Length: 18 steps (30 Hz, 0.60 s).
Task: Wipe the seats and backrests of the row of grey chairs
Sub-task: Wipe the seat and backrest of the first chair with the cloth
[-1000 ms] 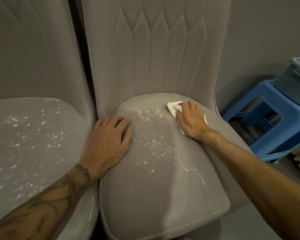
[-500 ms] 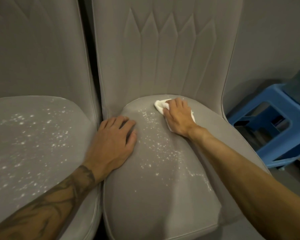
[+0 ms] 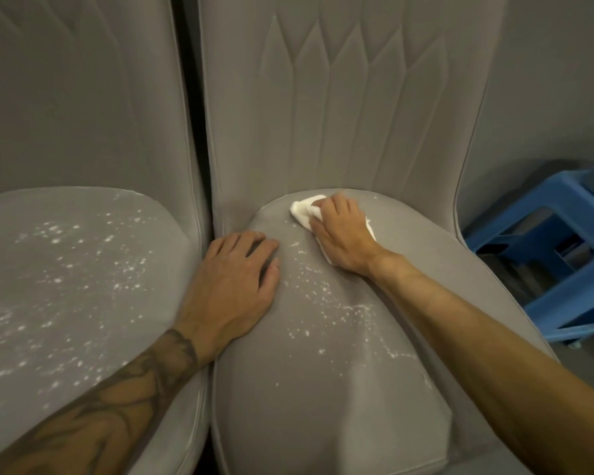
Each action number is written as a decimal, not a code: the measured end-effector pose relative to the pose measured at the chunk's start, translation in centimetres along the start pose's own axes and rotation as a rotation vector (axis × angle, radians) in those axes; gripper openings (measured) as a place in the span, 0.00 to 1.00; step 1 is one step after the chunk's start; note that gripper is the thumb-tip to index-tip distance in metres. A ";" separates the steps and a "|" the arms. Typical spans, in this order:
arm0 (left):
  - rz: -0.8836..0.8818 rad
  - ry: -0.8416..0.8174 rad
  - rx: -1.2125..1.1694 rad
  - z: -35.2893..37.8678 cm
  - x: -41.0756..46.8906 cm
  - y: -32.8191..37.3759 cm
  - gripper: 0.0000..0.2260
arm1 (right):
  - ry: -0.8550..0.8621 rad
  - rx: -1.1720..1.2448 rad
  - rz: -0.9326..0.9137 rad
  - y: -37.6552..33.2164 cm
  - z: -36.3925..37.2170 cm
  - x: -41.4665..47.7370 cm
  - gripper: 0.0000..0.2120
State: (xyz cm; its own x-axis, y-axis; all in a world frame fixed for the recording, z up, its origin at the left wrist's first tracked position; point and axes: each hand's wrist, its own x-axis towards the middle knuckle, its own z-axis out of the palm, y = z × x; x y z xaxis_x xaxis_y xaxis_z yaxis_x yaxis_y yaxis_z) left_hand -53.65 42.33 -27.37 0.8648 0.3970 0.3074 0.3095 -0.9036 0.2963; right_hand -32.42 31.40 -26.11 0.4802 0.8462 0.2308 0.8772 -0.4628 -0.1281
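Since the earlier frames the right hand [image 3: 343, 234] has slid the white cloth [image 3: 304, 209] leftward along the back of the seat [image 3: 323, 389], so it now sits at the rear middle, just below the backrest [image 3: 340, 114]. Its fingers [image 3: 336, 207] are curled over the wad, pressing it down. The left hand [image 3: 234, 286] has stayed put, lying flat with its fingers a little apart on the seat's left edge as a brace.

The step in hand looks like the first pass over this seat. White specks [image 3: 326, 299] still scatter its middle and trail toward the front. The next move probably calls for pulling the cloth forward through them under steady pressure. The neighbouring seat [image 3: 66, 286] is speckled too — untouched, by its look — and both backrests remain. A blue stool [image 3: 546, 269] stands to the right.
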 end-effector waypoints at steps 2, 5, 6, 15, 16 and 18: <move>0.003 0.001 0.008 0.0 0.0 0.0 0.19 | 0.001 0.037 -0.163 -0.6 -0.1 -2.0 0.17; 0.010 0.014 0.010 0.1 0.0 -0.2 0.18 | -0.045 0.095 -0.227 0.3 -0.5 -2.9 0.16; 0.011 0.024 0.000 0.2 0.0 -0.2 0.17 | -0.036 0.114 -0.182 0.7 -0.4 -2.2 0.14; -0.010 0.056 -0.053 0.4 0.0 -0.2 0.13 | -0.004 0.068 -0.286 -2.3 1.0 0.6 0.14; -0.023 0.054 -0.065 0.2 0.0 -0.1 0.12 | 0.000 0.102 -0.356 -2.2 0.8 -0.3 0.11; -0.048 0.044 -0.081 -0.2 -0.1 0.1 0.09 | -0.021 0.136 -0.368 -1.5 0.4 -0.6 0.09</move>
State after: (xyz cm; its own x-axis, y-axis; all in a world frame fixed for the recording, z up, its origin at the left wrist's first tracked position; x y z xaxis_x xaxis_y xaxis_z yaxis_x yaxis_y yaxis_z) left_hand -53.82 42.26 -27.18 0.8311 0.4479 0.3297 0.3159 -0.8681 0.3830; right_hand -34.01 31.72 -26.44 0.1326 0.9549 0.2658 0.9818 -0.0898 -0.1671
